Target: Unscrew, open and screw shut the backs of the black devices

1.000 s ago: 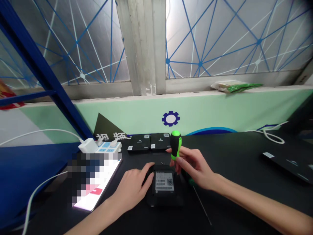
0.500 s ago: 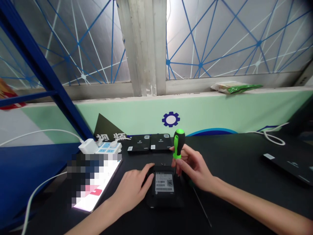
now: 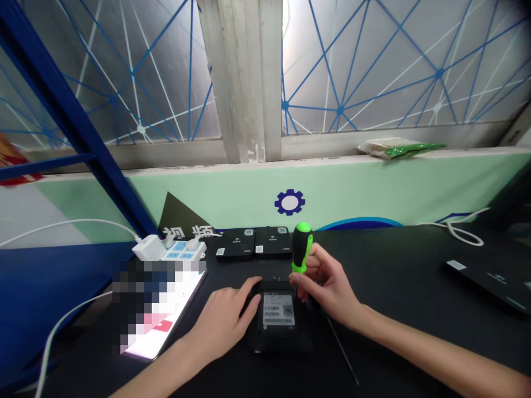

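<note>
A black set-top box (image 3: 279, 338) lies label side up in front of me. My left hand (image 3: 230, 309) grips its left edge, thumb and forefinger bent around the upper left corner. With my right hand (image 3: 326, 279) I hold a green and black screwdriver (image 3: 302, 247) nearly upright by the lower handle, its shaft pointing down at the box's upper right corner. The tip's exact seat is hidden by my fingers. Several small screws (image 3: 277, 278) lie just behind the box. A second screwdriver (image 3: 342, 351) rests right of it, its handle under my right hand.
Two similar black boxes (image 3: 235, 243) (image 3: 272, 242) sit at the back of the black table, and another (image 3: 493, 282) lies far right. To the left are a lit phone (image 3: 166, 326), partly pixelated, and a white power strip (image 3: 185, 250) with a charger (image 3: 150, 248). A white cable (image 3: 464, 235) curls at back right.
The screwdriver handle has turned about its axis and shifted slightly left and down, with my right fingers rolling along. My left hand and the box have stayed put.
</note>
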`<state>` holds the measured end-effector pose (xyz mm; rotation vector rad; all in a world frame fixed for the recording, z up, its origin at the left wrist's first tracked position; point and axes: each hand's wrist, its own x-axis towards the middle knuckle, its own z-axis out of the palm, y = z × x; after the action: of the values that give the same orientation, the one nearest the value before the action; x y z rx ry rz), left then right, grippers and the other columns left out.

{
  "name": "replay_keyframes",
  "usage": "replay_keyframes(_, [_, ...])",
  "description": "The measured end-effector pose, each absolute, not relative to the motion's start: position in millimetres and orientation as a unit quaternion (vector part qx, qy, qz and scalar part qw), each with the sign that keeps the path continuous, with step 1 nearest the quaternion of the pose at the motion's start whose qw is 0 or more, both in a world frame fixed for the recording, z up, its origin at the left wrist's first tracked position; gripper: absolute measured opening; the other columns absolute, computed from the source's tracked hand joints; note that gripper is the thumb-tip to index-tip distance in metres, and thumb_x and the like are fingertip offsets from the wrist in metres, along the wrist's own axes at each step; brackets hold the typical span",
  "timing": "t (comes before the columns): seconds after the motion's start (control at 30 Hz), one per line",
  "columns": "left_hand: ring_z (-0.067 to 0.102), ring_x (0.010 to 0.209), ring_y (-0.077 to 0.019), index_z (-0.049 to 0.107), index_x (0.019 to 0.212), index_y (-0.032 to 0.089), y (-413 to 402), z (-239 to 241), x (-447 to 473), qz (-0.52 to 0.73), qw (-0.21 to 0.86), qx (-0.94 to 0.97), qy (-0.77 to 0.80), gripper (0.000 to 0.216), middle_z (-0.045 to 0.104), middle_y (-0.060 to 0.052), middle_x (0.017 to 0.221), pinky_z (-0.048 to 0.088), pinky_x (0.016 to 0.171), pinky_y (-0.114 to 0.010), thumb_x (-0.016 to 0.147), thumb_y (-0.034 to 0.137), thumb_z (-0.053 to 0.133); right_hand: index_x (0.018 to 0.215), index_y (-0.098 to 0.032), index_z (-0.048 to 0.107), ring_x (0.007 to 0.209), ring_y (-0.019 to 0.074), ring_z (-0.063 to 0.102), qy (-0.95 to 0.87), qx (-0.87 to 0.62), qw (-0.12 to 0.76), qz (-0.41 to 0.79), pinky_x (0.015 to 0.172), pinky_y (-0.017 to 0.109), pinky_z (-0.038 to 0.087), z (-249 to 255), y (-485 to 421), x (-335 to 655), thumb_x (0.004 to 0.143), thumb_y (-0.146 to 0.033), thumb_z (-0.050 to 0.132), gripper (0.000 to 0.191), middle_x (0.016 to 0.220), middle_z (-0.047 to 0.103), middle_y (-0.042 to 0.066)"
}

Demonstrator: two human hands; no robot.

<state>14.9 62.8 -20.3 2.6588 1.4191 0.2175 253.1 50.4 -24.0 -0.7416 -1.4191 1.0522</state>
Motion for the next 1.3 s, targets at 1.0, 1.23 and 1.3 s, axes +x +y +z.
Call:
replay_keyframes(1.0, [0.068,0.074,-0.0276,0.046,0.141,0.023,61,-15,15,0.066,0.068,0.878,0.469,0.045,0.068,-0.005,0.077,0.048,0.069,-0.039,0.105,0.041,0.026,0.104,-0.019,0.058,0.055,0.0114,0.058,-0.688,-0.303,0.538,0.381,0.052,0.024,0.050,-25,44,260,0.100,-0.036,0.052,0.019,0.078,0.064,0.003])
replay_keyframes(1.23, [0.068,0.073,-0.0270,0.047,0.140,0.021,62,-17,15,0.073,0.068,0.879,0.467,0.046,0.068,-0.005,0.076,0.048,0.070,-0.038,0.105,0.042,0.026,0.087,-0.022,0.050,0.050,0.0105,0.058,-0.630,-0.326,0.588,0.388,0.046,0.021,0.048,-29,46,253,0.092,-0.034,0.067,0.021,0.069,0.062,-0.002])
replay_keyframes(1.3, [0.068,0.073,-0.0268,0.047,0.141,0.021,61,-16,15,0.071,0.073,0.879,0.466,0.046,0.068,-0.005,0.076,0.048,0.069,-0.038,0.105,0.042,0.026,0.087,-0.022,0.051,0.051,0.0105,0.058,-0.622,-0.327,0.592,0.395,0.046,0.021,0.048,-29,46,252,0.088,-0.033,0.071,0.024,0.069,0.060,-0.003])
